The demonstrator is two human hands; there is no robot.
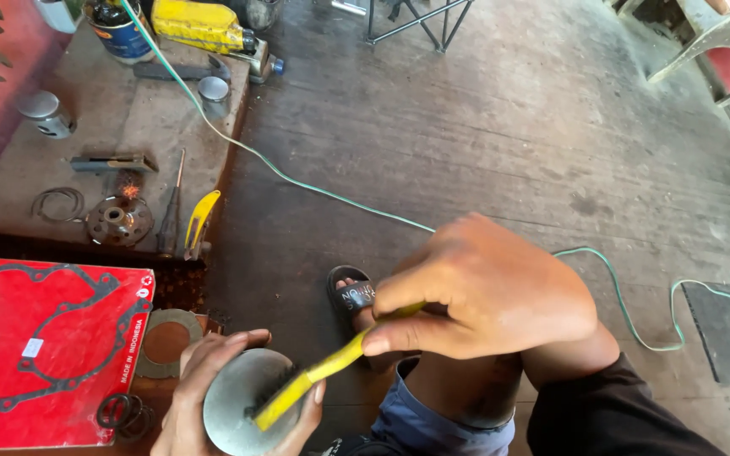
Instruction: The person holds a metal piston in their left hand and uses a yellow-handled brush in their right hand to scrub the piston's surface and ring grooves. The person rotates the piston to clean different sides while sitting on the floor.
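Concrete floor below; right hand [483,295] presses yellow brush [314,376] onto piston [242,397].

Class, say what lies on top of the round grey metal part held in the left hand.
A yellow-handled brush, gripped by the right hand, rests on the round grey metal part. Its bristles cover the surface beneath.

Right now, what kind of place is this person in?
Probably a small engine repair workshop. A red gasket pack, pistons and a screwdriver lie nearby, while the right hand brushes a metal piston held by the left hand.
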